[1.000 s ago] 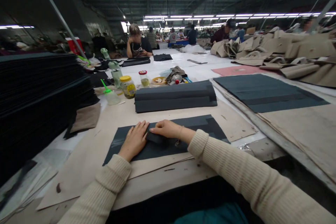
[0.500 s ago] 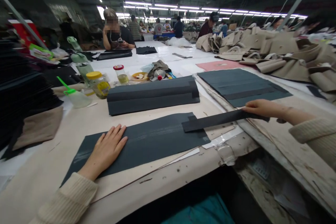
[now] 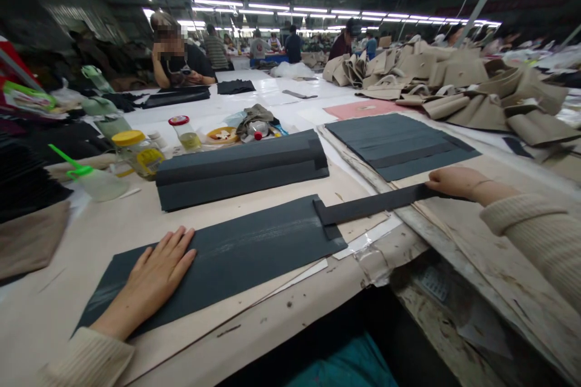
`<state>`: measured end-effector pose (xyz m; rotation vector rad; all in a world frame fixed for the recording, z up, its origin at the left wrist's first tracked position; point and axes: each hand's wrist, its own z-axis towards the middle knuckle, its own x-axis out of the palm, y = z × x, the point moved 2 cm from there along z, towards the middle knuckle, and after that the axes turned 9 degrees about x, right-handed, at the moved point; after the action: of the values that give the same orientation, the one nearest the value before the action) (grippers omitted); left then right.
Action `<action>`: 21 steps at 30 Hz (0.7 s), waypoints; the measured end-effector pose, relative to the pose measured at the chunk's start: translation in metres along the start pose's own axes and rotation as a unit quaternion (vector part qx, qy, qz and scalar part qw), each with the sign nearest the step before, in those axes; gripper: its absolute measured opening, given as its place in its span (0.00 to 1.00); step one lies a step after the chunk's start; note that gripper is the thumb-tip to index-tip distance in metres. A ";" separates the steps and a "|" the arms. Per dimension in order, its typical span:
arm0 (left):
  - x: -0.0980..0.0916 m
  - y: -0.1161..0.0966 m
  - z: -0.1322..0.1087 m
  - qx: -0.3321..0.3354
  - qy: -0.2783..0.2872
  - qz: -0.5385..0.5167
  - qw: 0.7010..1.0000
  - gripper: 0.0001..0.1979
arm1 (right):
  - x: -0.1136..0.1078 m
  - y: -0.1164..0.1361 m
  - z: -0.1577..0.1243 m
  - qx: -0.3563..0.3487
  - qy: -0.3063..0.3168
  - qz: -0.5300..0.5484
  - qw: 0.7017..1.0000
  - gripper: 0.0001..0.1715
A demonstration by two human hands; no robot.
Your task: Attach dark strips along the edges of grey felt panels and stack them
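My left hand [image 3: 157, 272] lies flat, fingers stretched, on the left part of a dark blue-grey fabric panel [image 3: 254, 248]. A pale streaked line runs lengthwise along this panel. At the right, the fingers of my right hand [image 3: 454, 182] are closed on the end of a long black strip [image 3: 376, 204]. The strip spans the gap between two work boards, its left end resting on the panel's right edge. Behind the panel sits a folded dark piece [image 3: 245, 169] with a black band along it. Another stack of dark panels [image 3: 399, 142] lies behind the strip.
At the left stand a squeeze bottle with a green spout [image 3: 97, 178], a yellow-lidded jar [image 3: 138, 154] and a red-lidded jar [image 3: 185, 133]. Beige pieces [image 3: 463, 72] are heaped at the back right. A co-worker [image 3: 181, 60] sits across the table. The table's front edge [image 3: 290, 308] is uneven.
The view has swung right, shifting the scene leftward. The strip's left end has moved right across the panel, toward its right edge. My left hand stays flat on the panel.
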<state>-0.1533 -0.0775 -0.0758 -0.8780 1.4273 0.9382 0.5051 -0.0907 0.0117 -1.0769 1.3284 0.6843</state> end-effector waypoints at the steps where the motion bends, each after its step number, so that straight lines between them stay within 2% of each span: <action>1: -0.001 0.003 0.000 0.005 0.009 0.000 1.000 0.27 | -0.005 0.005 -0.001 -0.001 -0.017 0.000 1.000 0.12; 2: -0.003 0.006 0.001 0.012 0.024 -0.001 1.000 0.27 | -0.012 0.012 -0.004 -0.006 -0.049 0.001 0.999 0.10; 4: -0.013 0.007 0.006 0.028 0.049 0.002 0.998 0.25 | -0.029 0.036 -0.018 -0.037 -0.130 0.011 0.991 0.11; 5: -0.022 0.003 0.009 0.032 0.044 0.006 0.998 0.24 | -0.037 0.053 -0.028 -0.062 -0.173 0.020 0.983 0.13; 6: -0.033 -0.005 0.014 0.036 0.025 0.008 0.999 0.23 | -0.044 0.073 -0.042 -0.101 -0.190 0.037 0.976 0.13; 8: -0.058 -0.034 0.027 0.050 -0.046 -0.004 0.998 0.22 | -0.053 0.119 -0.073 -0.152 -0.175 0.053 0.971 0.18; 9: -0.069 -0.055 0.035 0.081 -0.075 -0.031 0.993 0.22 | -0.053 0.143 -0.090 -0.183 -0.138 0.059 0.972 0.24; 11: -0.082 -0.104 0.053 0.167 -0.078 -0.106 0.977 0.18 | -0.048 0.188 -0.122 -0.242 -0.063 0.072 0.966 0.32; 13: -0.082 -0.150 0.073 0.223 -0.073 -0.177 0.956 0.14 | -0.039 0.221 -0.145 -0.270 -0.028 0.072 0.960 0.35; 16: -0.066 -0.195 0.100 0.221 -0.113 -0.287 0.925 0.12 | -0.025 0.245 -0.156 -0.230 -0.052 0.088 0.968 0.35; 18: -0.053 -0.208 0.111 0.198 -0.134 -0.332 0.913 0.10 | -0.018 0.249 -0.152 -0.185 -0.079 0.107 0.974 0.33; 21: -0.040 -0.214 0.116 0.186 -0.144 -0.350 0.907 0.06 | -0.008 0.250 -0.144 -0.162 -0.123 0.129 0.971 0.26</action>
<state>0.0909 -0.0570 -0.0508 -0.8275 0.8797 0.2201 0.2198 -0.1217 -0.0232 -1.0424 1.1748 1.2217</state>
